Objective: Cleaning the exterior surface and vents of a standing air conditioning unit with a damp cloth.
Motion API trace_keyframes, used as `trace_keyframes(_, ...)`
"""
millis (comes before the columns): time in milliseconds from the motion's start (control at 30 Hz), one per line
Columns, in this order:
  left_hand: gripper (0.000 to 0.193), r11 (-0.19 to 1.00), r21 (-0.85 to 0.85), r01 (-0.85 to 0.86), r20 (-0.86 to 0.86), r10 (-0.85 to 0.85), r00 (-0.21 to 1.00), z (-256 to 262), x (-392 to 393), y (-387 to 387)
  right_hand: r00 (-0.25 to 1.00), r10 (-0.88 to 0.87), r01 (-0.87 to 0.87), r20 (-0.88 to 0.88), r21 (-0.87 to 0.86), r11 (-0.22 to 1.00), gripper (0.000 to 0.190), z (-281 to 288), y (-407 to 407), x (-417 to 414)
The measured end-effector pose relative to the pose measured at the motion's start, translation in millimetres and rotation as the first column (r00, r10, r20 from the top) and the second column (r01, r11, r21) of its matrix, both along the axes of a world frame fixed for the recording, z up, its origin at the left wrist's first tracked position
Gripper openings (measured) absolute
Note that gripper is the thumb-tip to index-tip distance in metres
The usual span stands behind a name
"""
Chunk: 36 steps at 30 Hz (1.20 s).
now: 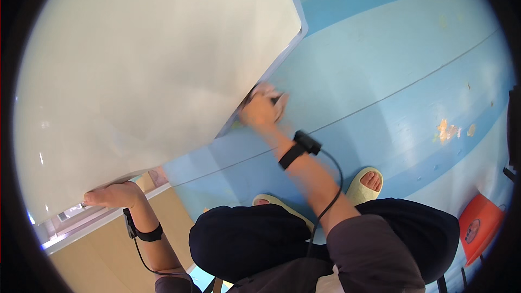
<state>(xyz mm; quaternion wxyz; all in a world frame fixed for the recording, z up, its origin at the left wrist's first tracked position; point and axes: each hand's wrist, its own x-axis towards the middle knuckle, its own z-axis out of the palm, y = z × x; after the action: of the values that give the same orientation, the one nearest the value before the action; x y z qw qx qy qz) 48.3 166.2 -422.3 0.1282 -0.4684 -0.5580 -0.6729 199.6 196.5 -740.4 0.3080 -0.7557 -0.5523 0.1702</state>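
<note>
A large white panel (163, 61) with rounded corners and a pale blue-grey rim fills the upper left of the head view. My left hand (112, 196) holds its lower-left edge, with part of the hand hidden by the panel. At the panel's right-hand edge is my right hand (260, 110), blurred by motion. Bunched in it is a pinkish cloth (281, 108) with a dark patch, pressed close to the rim. Each forearm wears a black strap with a small cabled device.
A blue floor (366, 77) with worn animal stickers extends to the right, crossed by a dark seam. My slippered feet (364, 185) rest on it. An orange chair (480, 228) stands at the lower right. A light wooden cabinet (122, 244) with a pale top is at lower left.
</note>
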Motion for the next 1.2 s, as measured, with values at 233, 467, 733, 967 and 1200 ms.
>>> trace_keyframes(233,0.046,0.962,-0.087,-0.26,-0.044,0.257,0.965,-2.5,-4.8,1.2,0.718,0.39,-0.566,-0.577,-0.158,0.809,0.043,-17.1,-99.2,-155.1)
trace_keyframes(467,0.034,0.513,0.147,-0.846,-0.93,0.363,0.058,-19.6,-106.8,-63.8,-0.093,0.322,-0.818,-0.942,0.257,0.514,0.023,-15.1,-94.8,-126.5)
trace_keyframes(733,0.049,0.903,-0.429,0.007,0.077,0.029,0.997,2.6,-48.8,-70.8,-0.152,-0.583,-0.545,-0.798,-0.425,0.723,0.021,125.0,-58.6,112.9)
trace_keyframes(967,0.039,0.612,-0.773,-0.168,-0.439,-0.323,0.839,-6.9,-166.5,-95.6,-0.695,-0.248,-0.141,-0.675,-0.21,0.967,0.041,247.5,-63.2,185.5)
trace_keyframes(1200,0.056,-0.368,-0.549,0.75,0.737,0.21,0.642,105.0,94.8,-66.8,-0.629,-0.121,0.006,-0.768,-0.161,0.987,0.043,338.2,-108.7,231.2)
